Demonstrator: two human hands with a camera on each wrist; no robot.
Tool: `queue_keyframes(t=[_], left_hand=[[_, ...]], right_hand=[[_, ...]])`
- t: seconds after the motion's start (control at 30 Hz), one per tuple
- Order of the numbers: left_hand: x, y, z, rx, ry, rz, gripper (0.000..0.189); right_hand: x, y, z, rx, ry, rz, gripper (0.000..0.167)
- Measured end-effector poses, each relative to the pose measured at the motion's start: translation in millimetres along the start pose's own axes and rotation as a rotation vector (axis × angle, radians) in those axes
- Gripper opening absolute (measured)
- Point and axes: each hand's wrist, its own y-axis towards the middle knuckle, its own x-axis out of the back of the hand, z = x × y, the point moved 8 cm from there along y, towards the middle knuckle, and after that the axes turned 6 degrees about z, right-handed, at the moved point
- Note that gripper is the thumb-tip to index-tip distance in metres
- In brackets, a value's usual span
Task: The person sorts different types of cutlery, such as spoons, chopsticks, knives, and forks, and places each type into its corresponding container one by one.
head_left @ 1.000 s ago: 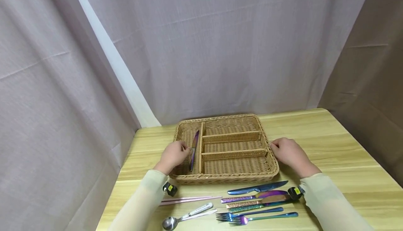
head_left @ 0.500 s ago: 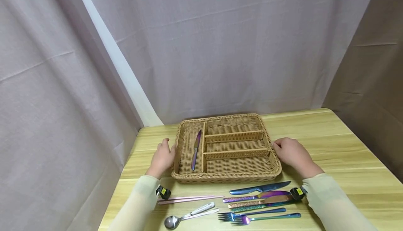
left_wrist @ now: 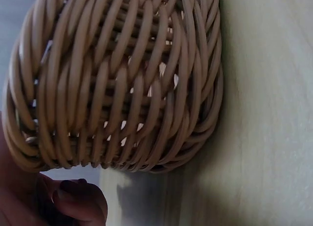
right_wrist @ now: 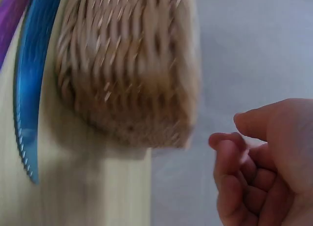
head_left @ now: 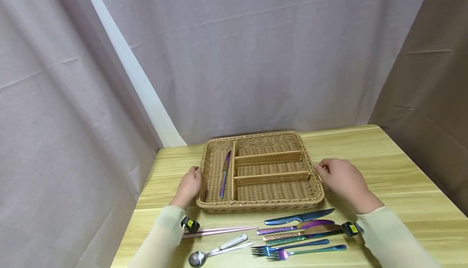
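A wicker cutlery basket with dividers sits on the table, its left long compartment holding a purple table knife. At the left side my left hand grips the basket's rim; its curled fingers show beside the woven wall in the left wrist view, and the thumb is mostly hidden. Close to the right side is my right hand. In the right wrist view its fingers are loosely curled with nothing in them, apart from the blurred basket.
Several table knives, among them a blue one, lie in front of the basket. Nearer are forks, a spoon with a patterned handle, and pink chopsticks. Grey curtains hang behind the table.
My left hand has moved left from over the knife's compartment to the basket's outer left side, and its fingers have since curled at the rim. The right hand stays beside the right side.
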Motion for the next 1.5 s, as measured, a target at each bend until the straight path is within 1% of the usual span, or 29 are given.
queue_keyframes(t=[0.07,0.13,0.23,0.33,0.43,0.47,0.57,0.67,0.7,0.77,0.83,0.9,0.97,1.0,1.1,1.2,1.23,1.4,1.5], left_hand=[[-1.3,0.8,1.9,-0.008,-0.014,-0.003,0.052],[-3.3,1.8,4.0,-0.015,-0.027,-0.008,0.052],[-5.9,2.2,6.0,-0.028,-0.040,-0.019,0.052],[-6.8,1.9,5.4,-0.046,-0.058,-0.029,0.050],[-4.8,0.8,1.3,-0.080,-0.062,-0.046,0.049],[-5.3,4.2,5.2,-0.120,-0.056,-0.058,0.051],[-2.7,2.9,0.9,-0.136,-0.035,-0.074,0.052],[-3.2,4.1,1.5,-0.114,-0.028,-0.075,0.051],[-2.2,0.5,-3.5,-0.078,-0.029,-0.065,0.049],[-3.9,2.0,-1.6,-0.066,-0.028,-0.057,0.048],[-5.1,2.0,0.0,-0.057,-0.029,-0.048,0.048],[-5.6,1.9,0.9,-0.062,-0.033,-0.049,0.050],[-5.7,1.4,1.5,-0.070,-0.042,-0.053,0.052],[-7.9,5.5,7.2,-0.100,-0.040,-0.062,0.054],[-7.5,4.5,6.0,-0.121,-0.037,-0.071,0.056],[-8.8,4.3,6.1,-0.114,-0.040,-0.068,0.054],[-7.1,0.0,0.4,-0.085,-0.044,-0.062,0.052],[-8.5,1.0,1.5,-0.060,-0.017,-0.068,0.049],[-8.9,2.0,3.4,-0.050,-0.013,-0.073,0.051]], right_hand=[[4,-7.6,17,0.044,-0.015,-0.026,0.025],[4,-15.9,36,0.094,-0.021,-0.028,0.021],[-5,-28.2,65,0.176,-0.005,0.013,0.015],[-19,-40.0,93,0.279,0.009,0.068,0.014],[-38,-49.2,115,0.380,0.007,0.125,0.017],[-45,-51.4,120,0.406,-0.001,0.146,0.018],[-67,-56.0,128,0.466,-0.038,0.211,0.015],[-87,-60.8,134,0.544,-0.127,0.248,0.021],[-92,-62.7,136,0.575,-0.160,0.248,0.023],[-99,-66.2,140,0.632,-0.211,0.238,0.027],[-104,-68.6,142,0.671,-0.245,0.222,0.029],[-107,-69.3,144,0.688,-0.268,0.213,0.030],[-110,-68.5,144,0.684,-0.282,0.222,0.030],[-111,-68.2,145,0.681,-0.293,0.226,0.030],[-114,-67.3,144,0.664,-0.300,0.245,0.028],[-115,-67.9,144,0.658,-0.297,0.251,0.025],[-116,-68.0,144,0.655,-0.294,0.253,0.025],[-118,-67.1,143,0.648,-0.293,0.256,0.024],[-121,-65.4,142,0.632,-0.276,0.284,0.024]])
